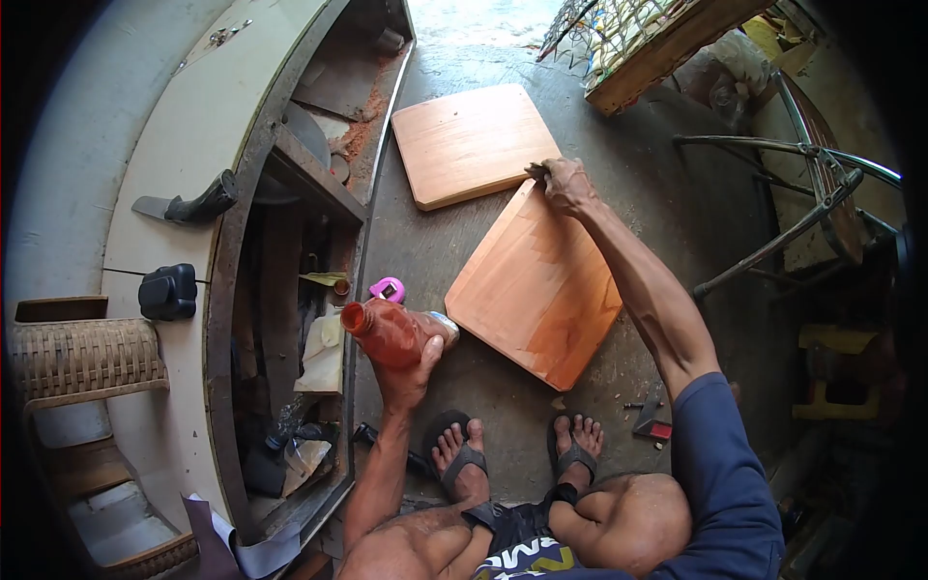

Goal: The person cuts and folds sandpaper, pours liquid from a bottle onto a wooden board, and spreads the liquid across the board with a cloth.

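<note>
My left hand (410, 379) is wrapped around a reddish-brown plastic bottle (389, 336), its open mouth tilted toward the upper left. Over the top corner of the nearer wooden board (527, 280), my right hand (568, 186) is closed on a small dark wad, perhaps a rag. This board has a darker, wet-looking orange area at its lower right and paler wood at its left. A second wooden board (474, 140) lies flat on the floor just beyond it. Close to the bottle is a pink tape measure (388, 289).
A long cabinet (174, 251) with open shelves runs along the left, carrying a knife (188, 201) and a black case (167, 292). A metal-framed chair (822, 169) and a wood-and-mesh crate (667, 48) stand at the right. A small red-and-black tool (653, 425) lies near my feet.
</note>
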The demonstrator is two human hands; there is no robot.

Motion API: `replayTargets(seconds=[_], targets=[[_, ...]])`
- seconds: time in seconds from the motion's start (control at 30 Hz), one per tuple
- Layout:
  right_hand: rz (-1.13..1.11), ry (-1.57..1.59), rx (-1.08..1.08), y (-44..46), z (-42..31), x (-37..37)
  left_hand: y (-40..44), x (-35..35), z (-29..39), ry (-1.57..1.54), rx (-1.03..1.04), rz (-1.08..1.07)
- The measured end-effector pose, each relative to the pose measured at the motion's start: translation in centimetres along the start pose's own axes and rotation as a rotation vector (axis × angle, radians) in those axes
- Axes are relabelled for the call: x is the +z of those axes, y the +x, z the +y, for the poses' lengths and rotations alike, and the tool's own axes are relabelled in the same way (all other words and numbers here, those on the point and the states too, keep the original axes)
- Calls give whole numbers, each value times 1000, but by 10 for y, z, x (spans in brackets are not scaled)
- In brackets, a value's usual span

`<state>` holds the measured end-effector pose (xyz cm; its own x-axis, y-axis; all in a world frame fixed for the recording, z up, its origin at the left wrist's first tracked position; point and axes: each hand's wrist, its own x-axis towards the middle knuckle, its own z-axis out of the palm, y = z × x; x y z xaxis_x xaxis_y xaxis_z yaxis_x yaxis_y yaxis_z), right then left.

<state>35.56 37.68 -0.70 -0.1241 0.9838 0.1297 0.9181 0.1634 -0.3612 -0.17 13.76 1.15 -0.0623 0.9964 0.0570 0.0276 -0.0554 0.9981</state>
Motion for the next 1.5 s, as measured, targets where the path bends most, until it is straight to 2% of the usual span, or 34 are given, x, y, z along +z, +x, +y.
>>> replayTargets(seconds=[0.03, 0.13, 0.2, 0.27, 0.33, 0.43, 0.47, 0.63, 0.67, 0.7, 0.77, 1.0, 1.2, 1.37, 1.43, 1.47, 1.5], targets=[[-83, -78, -66, 3, -4, 4, -3, -3, -3, -24, -28, 17], [-89, -29, -264, -27, -38, 32, -10, -1, 8, -34, -81, 60], [-181, 4, -245, -71, -85, 40, -14, 3, 6, -46, -78, 100], [-143, 83, -368, -114, -137, 40, -16, 4, 5, -61, -70, 135], [-171, 202, -347, -141, -175, 49, -20, 3, 4, -84, -82, 144], [-206, 184, -355, -153, -194, 53, -28, -5, 5, -53, 10, 208], [-208, 186, -354, -152, -193, 53, -35, -10, 9, -79, -52, 196], [-226, 217, -551, -143, -185, 45, -50, -22, 25, -30, -16, 260], [-130, 205, -576, -140, -186, 40, -51, -23, 26, 1, -6, 266], [-139, 210, -581, -137, -183, 38, -54, -23, 25, 4, -14, 275], [-373, 181, -758, -131, -177, 31, -53, -23, 24, 13, -29, 313], [-429, 99, -895, -140, -169, 9, -52, -15, 21, -43, -48, 295], [-415, 107, -909, -211, -109, -30, -52, -10, 26, -66, -34, 243], [-512, -16, -800, -287, -50, -94, -47, -2, 24, -59, -14, 232], [-782, -89, -624, -305, -40, -117, -44, 0, 23, -55, -2, 227], [-780, -94, -623, -309, -40, -119, -41, 2, 21, -47, 21, 235], [-589, -40, -627, -315, -41, -119, -42, 5, 20, -37, 37, 240]])
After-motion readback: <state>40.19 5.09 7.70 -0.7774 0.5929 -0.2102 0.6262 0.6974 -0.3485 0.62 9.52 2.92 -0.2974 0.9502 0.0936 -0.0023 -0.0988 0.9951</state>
